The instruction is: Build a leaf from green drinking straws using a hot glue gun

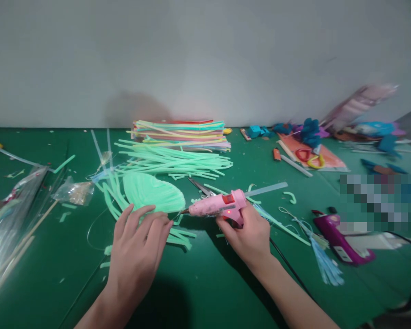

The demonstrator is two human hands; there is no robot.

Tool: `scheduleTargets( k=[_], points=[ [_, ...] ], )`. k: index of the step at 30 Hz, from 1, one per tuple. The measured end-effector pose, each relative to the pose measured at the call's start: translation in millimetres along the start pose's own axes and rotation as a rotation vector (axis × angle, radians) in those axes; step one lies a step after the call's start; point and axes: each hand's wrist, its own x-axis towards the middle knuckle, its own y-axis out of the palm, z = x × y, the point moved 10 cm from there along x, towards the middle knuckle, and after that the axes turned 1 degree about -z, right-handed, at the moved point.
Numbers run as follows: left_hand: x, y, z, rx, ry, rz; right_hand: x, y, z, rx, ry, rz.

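Note:
A mint-green leaf-like piece made of pipe cleaners laid side by side (154, 189) is in front of my left hand (137, 246). The fingers of that hand are bent over its near edge and seem to grip it; the fingertips are partly hidden. My right hand (248, 233) is closed around the handle of a pink hot glue gun (212, 205). Its nozzle points left, close to the piece's right end and my left thumb. A clear glue stick (267, 188) sticks out of the gun's back, and a small light glows on its side.
Loose mint pipe cleaners (178, 157) lie behind, with a multicoloured bundle (181, 132) by the wall. Scissors (202, 186) rest behind the gun. At right are a purple glue gun (342, 240), a pale blue tassel (324, 260) and red-yellow-handled scissors (310, 157). Plastic-wrapped sticks (13, 228) lie left.

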Motion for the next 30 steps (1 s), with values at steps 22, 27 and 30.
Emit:
scheduleTargets(
  k=[22, 27, 30],
  points=[
    [0.4, 1.2, 0.6, -0.015, -0.01, 0.009, -0.3, -3.1, 6.8, -0.019, -0.076, -0.032],
    [0.9, 1.0, 0.4, -0.016, -0.011, 0.009, 0.6, -6.4, 8.8, -0.026, -0.097, -0.057],
    [1.2, 0.2, 0.0, -0.015, -0.007, 0.002, 1.0, -9.1, 10.0, -0.033, -0.111, -0.08]
  ],
)
